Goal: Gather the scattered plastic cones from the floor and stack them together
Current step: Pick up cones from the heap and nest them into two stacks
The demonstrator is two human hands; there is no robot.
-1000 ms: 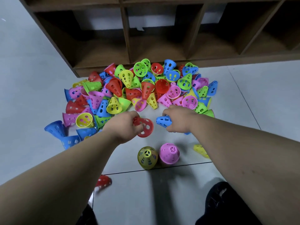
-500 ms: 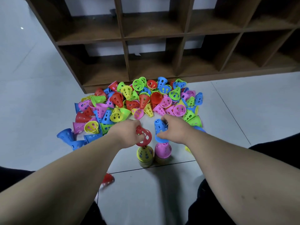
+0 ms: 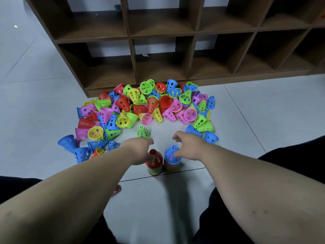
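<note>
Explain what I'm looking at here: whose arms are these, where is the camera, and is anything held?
No machine here: a person wears one camera on the head, looking down at their own bare arms. The left hand and right hand reach over the grey floor, fingers relaxed, apparently holding nothing. Just beneath them stand a red-topped stack and a blue-topped stack of nested cones. Beyond lies a loose pile of coloured cones in front of a brown shelf.
</note>
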